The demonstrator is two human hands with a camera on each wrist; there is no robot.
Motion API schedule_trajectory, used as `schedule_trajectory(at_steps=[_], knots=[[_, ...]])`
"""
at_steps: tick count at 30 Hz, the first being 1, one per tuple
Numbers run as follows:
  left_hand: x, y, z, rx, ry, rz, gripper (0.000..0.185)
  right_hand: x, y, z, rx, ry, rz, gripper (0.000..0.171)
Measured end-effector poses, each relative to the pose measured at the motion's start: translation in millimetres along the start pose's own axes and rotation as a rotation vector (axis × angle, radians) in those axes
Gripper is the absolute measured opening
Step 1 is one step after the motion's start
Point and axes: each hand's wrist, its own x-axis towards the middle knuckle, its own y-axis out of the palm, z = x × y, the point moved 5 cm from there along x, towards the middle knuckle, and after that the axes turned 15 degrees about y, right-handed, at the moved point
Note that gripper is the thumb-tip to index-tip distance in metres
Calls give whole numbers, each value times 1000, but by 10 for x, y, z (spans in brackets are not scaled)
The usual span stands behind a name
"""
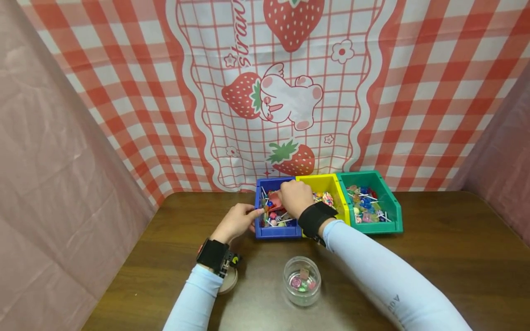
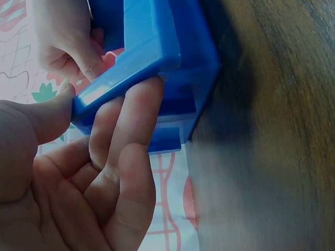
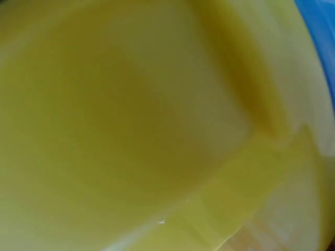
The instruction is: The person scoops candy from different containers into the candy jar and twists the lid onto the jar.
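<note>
In the head view my left hand [image 1: 235, 222] is at the left side of the blue bin [image 1: 278, 233]. The left wrist view shows the thumb on one face of the bin's side wall and curled fingers on the other, gripping it. My right hand [image 1: 296, 198] reaches over the blue bin with its fingers curled. Its fingers hold a pink thing [image 1: 275, 201] with a smooth broad surface, partly hidden by the hand. Wrapped candies and lollipops [image 1: 274, 220] lie in the bin around it. Blurred yellow plastic [image 3: 131, 104] fills most of the right wrist view.
A yellow bin [image 1: 342, 198] and a green bin [image 1: 396, 213], both with candies, adjoin on the right. Nearer me stands a clear jar [image 1: 301, 294] with several candies inside. A round pale lid [image 1: 229, 281] lies partly under my left wrist. A checked cloth [image 1: 145, 115] hangs behind.
</note>
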Motion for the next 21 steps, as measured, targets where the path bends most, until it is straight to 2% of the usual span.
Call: schedule_trajectory(at_steps=[4,12,16,21], knots=[[-12,-6,-15,-1,-3,-4,36,8,7,16,-15,-24,6,34],[-22,5,-9,7,13,-10,36,-10,-24,11,-51,-89,113,29],[-15,16,-7,-2,14,-9,37,-25,-47,-1,-35,-49,121,31],[-5,7,-17,5,12,-11,36,-26,-57,-21,16,2,57,33]])
